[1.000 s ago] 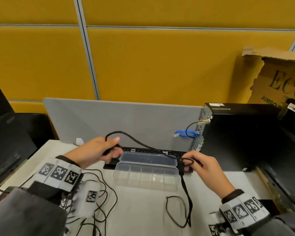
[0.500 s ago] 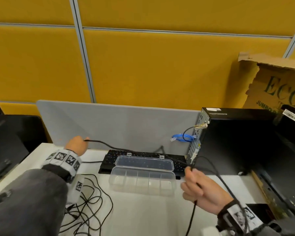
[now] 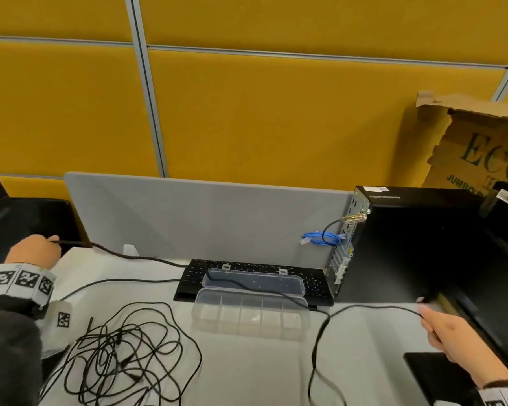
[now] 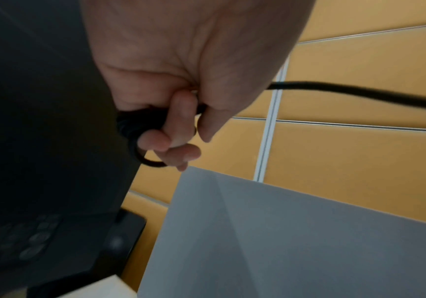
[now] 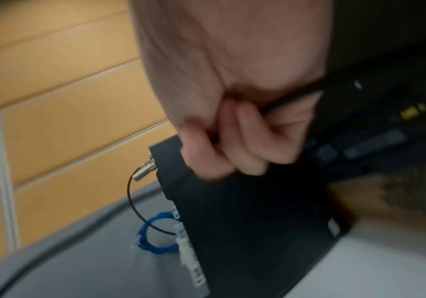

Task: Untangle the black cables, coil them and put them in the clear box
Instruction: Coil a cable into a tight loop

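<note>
A person stretches one black cable across a pale desk, the hands far apart at the left and right edges of the head view. The left hand, at mid-left, has its fingers curled round the cable's end, with a small loop showing under the fingers in the left wrist view. From there the cable runs right, over the keyboard and the clear box at centre frame, then up to the right hand at lower right, which pinches it between curled fingers and thumb; that wrist view is blurred. A slack length drops from the box's right end to the bottom edge.

The box stands open, its lid lying back on the keyboard, its divided tray in front. A tangle of cables lies on the desk at lower left.

Behind the desk a grey screen stands against a yellow panelled wall with grey metal strips. A black PC tower fills the right, a blue cable coiled at its back, and a torn cardboard box rises at upper right. A dark monitor sits at mid-left.
</note>
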Demonstrator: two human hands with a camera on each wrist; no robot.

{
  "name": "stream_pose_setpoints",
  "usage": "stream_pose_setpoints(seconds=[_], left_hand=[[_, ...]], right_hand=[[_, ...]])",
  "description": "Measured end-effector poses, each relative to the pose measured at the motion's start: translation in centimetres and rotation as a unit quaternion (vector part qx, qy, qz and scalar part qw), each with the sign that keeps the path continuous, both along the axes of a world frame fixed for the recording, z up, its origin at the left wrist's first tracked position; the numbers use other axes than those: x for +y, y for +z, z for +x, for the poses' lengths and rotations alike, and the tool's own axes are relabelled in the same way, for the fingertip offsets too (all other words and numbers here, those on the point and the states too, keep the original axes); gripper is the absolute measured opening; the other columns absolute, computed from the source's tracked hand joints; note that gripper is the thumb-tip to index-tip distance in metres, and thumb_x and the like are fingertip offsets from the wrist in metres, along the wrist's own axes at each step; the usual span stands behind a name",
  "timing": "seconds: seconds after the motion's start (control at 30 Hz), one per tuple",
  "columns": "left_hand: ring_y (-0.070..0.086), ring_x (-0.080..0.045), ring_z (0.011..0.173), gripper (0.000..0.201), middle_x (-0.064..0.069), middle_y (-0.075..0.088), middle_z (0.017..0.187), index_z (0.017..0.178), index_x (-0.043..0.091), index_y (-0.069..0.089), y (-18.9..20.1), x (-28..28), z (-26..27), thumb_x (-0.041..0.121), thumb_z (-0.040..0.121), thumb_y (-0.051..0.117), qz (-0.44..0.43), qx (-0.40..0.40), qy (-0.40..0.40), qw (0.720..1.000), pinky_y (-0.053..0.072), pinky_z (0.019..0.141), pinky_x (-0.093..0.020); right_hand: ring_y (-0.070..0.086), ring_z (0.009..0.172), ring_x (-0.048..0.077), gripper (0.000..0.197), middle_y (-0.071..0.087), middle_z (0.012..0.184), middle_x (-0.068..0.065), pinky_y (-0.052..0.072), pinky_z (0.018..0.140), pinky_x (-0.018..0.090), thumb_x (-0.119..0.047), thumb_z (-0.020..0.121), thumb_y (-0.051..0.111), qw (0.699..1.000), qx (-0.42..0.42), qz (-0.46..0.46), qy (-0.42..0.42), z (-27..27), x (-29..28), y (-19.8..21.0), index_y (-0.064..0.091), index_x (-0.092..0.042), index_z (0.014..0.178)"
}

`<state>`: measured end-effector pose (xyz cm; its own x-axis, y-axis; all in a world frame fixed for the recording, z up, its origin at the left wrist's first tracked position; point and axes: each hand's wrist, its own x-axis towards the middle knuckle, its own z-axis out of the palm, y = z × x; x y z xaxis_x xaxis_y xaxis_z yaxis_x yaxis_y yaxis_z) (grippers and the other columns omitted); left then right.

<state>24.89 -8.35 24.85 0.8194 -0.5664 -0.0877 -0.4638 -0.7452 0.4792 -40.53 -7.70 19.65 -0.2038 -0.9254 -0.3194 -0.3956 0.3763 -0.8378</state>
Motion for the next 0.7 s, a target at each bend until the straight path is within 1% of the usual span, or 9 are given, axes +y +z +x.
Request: stream_pose_setpoints(seconds=[0.07,0.13,0.23,0.33,0.4,0.5,0.57,0.63,0.7], left_hand=[[0.054,-0.047,0.097,0.030,-0.036,0.058,0.097,0.100,-0.016,0.058,1.9,1.1,-3.0,0.007,0.096,0.041,-0.014,-0.007,-0.028,0.999,0.040,0.086,-0.049],[0.054,-0.043,0.103,0.031,-0.034,0.059,0.105,0.102,-0.013,0.059,3.1,1.8,-6.9,0.010,0.098,0.039,-0.007,-0.031,-0.119,0.992,0.040,0.089,-0.045],[0.055,-0.041,0.105,0.033,-0.032,0.059,0.110,0.104,-0.009,0.060,2.9,1.3,-12.9,0.012,0.100,0.035,0.010,-0.052,-0.226,0.973,0.041,0.089,-0.041],[0.058,-0.037,0.099,0.034,-0.026,0.061,0.102,0.103,-0.007,0.059,2.8,-0.1,-17.5,0.012,0.101,0.031,0.006,-0.054,-0.288,0.956,0.043,0.081,-0.039],[0.059,-0.037,0.096,0.035,-0.024,0.060,0.095,0.104,-0.006,0.059,3.1,-0.7,-19.7,0.011,0.102,0.029,0.019,-0.052,-0.307,0.950,0.043,0.075,-0.037],[0.054,-0.033,0.076,0.040,-0.019,0.056,0.077,0.084,-0.005,0.058,3.6,-1.5,-20.4,0.020,0.102,0.032,-0.008,-0.037,-0.310,0.950,0.036,0.064,-0.031],[0.045,-0.026,0.063,0.040,-0.010,0.047,0.063,0.069,0.004,0.048,3.6,-1.5,-20.1,0.027,0.100,0.038,-0.024,-0.011,-0.307,0.951,0.031,0.056,-0.031],[0.041,-0.021,0.057,0.038,-0.006,0.044,0.060,0.068,0.006,0.049,3.6,-1.0,-20.1,0.032,0.097,0.045,-0.025,0.032,-0.331,0.943,0.030,0.052,-0.030],[0.040,-0.019,0.055,0.041,-0.004,0.043,0.056,0.064,0.008,0.052,3.4,-0.4,-20.1,0.035,0.094,0.049,-0.028,0.095,-0.359,0.928,0.031,0.053,-0.029]], right_hand=[[0.057,0.059,0.017,0.060,0.061,0.059,0.001,0.050,0.072,0.034,-0.059,0.091,0.030,0.975,0.210,0.028,0.069,0.6,0.8,0.0,0.056,-0.014,0.062],[0.061,0.078,0.014,0.084,0.066,0.081,-0.004,0.048,0.077,0.032,-0.089,0.064,0.005,0.925,0.359,-0.019,0.121,2.7,1.2,0.5,0.059,-0.027,0.079],[0.055,0.103,0.012,0.072,0.062,0.110,-0.008,0.040,0.086,0.027,-0.080,0.075,0.023,0.938,0.257,-0.170,0.158,9.9,1.4,1.6,0.060,-0.030,0.111],[0.043,0.123,0.010,0.078,0.049,0.133,-0.009,0.036,0.100,0.026,-0.074,0.074,0.036,0.914,0.176,-0.097,0.354,19.5,2.6,2.3,0.033,-0.032,0.140],[0.047,0.122,0.012,0.069,0.052,0.133,-0.006,0.039,0.101,0.028,-0.065,0.082,0.046,0.887,0.159,-0.029,0.433,23.2,2.7,0.6,0.032,-0.030,0.140],[0.054,0.105,0.007,0.029,0.058,0.119,-0.005,0.045,0.098,0.030,-0.032,0.092,0.055,0.916,0.085,-0.089,0.381,24.9,1.6,-1.7,0.051,-0.022,0.119],[0.047,0.096,-0.001,0.029,0.047,0.111,-0.009,0.045,0.093,0.024,-0.024,0.088,0.063,0.948,0.051,-0.194,0.248,24.6,0.4,-2.4,0.046,-0.023,0.111],[0.041,0.097,0.003,0.041,0.037,0.110,-0.007,0.041,0.086,0.019,-0.024,0.083,0.068,0.947,0.101,-0.270,0.141,23.9,-1.0,-2.8,0.042,-0.022,0.114],[0.036,0.105,0.010,0.037,0.038,0.116,-0.001,0.038,0.087,0.020,-0.026,0.087,0.064,0.935,0.202,-0.253,0.143,23.3,-2.0,-3.3,0.047,-0.019,0.119]])
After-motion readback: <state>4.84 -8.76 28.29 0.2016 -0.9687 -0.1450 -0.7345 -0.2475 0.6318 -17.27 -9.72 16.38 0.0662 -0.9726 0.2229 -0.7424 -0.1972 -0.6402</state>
